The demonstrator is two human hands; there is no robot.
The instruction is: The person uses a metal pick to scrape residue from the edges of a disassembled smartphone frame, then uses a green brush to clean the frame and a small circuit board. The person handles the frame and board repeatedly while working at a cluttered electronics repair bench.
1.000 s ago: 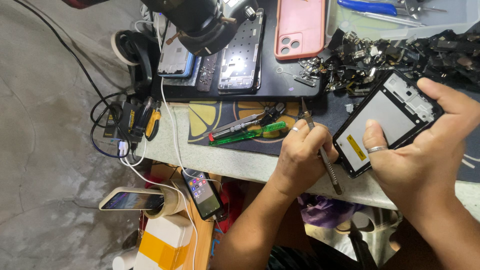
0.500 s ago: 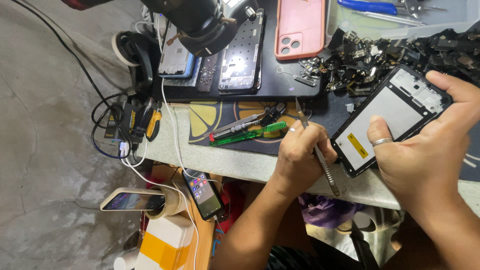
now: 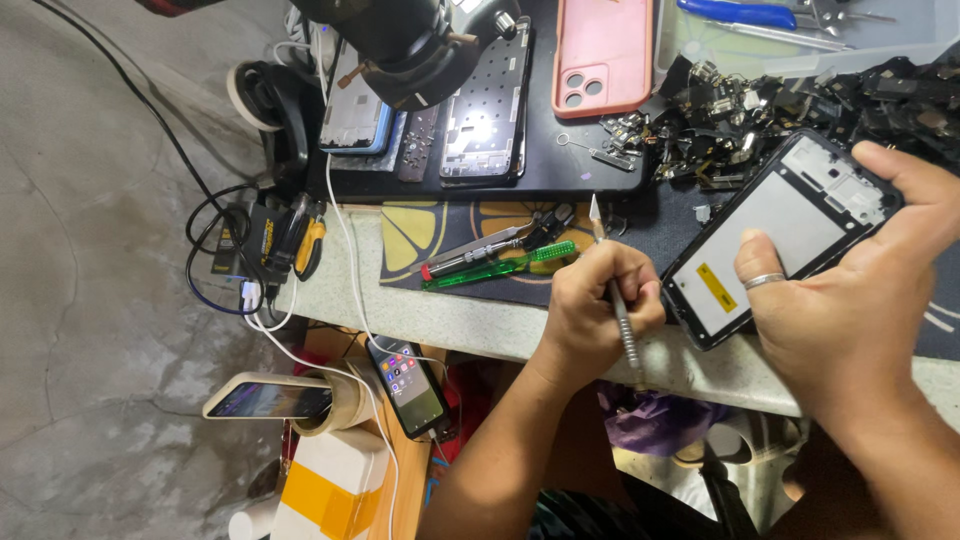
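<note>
Left hand point(image 3: 600, 305) clenched round a slim grey metal pry tool w/ flat pale tip point(image 3: 612, 290); tool long axis near vertical in frame, tip pointing up-away from the person toward the mat, handle end poking out below the fist over the worktop front edge. Right hand point(image 3: 860, 300) grasping an opened black phone frame w/ grey-white inner plate and 1 yellow sticker point(image 3: 775, 235): thumb w/ silver ring pressed on the plate, fingers wrapped round the top right end. Phone long axis diagonal, lower left to upper right, open side up, held just above the worktop's point(image 3: 470, 320) speckled pale front edge. Tool tip near the phone's left edge, not touching it.

Clear plastic tray point(image 3: 940, 40) at top right holds a blue-handled tool point(image 3: 740, 13) and metal tweezers. Below it a loose heap of black phone parts and flex cables point(image 3: 760, 105), spilling right up behind the held phone. Dark mat point(image 3: 500, 180) carries 2 bare phone mid-frames and a pink phone case point(image 3: 603, 55), under a black microscope head point(image 3: 410, 45). Green-handled screwdriver point(image 3: 500, 266) and a red-tipped grey one lie side by side on the lemon-print mat point(image 3: 425, 235), just left of the left hand.

Room: narrow bare strip of worktop along the front edge, between the hands and left of them; right and back crowded w/ parts. Left worktop edge tangled w/ black and white cables point(image 3: 250, 270). Below the edge, 2 lit phones on charge, 1 resting on a tape roll point(image 3: 330, 405).
</note>
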